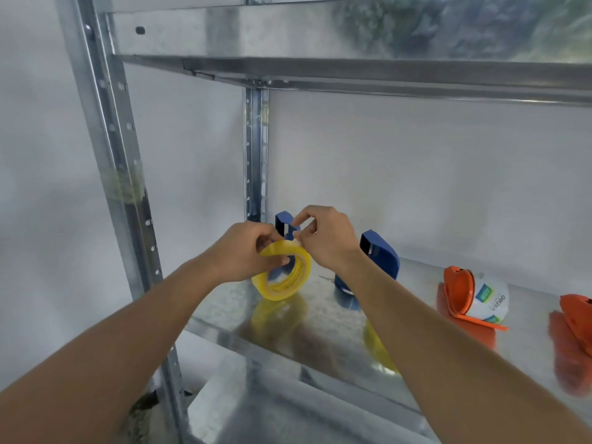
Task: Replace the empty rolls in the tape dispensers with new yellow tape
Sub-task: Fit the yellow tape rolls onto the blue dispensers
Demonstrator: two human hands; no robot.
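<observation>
My left hand (246, 251) grips a yellow tape roll (283, 274) by its rim, holding it just above the metal shelf (320, 318). My right hand (323, 238) pinches the tape's loose end at the top of the roll. Behind the hands stands a blue tape dispenser (283, 224), partly hidden. A second blue dispenser (382, 254) stands to the right, behind my right wrist. Farther right, an orange dispenser (458, 293) lies on the shelf with a white labelled roll (490, 299) in it. Another orange dispenser (576, 318) shows at the frame's right edge.
The shelf is shiny galvanised steel and mirrors the objects. A steel upright (121, 174) runs along the left, another post (256, 149) stands at the back, and an upper shelf (352, 68) hangs overhead. A lower shelf (272, 418) is below.
</observation>
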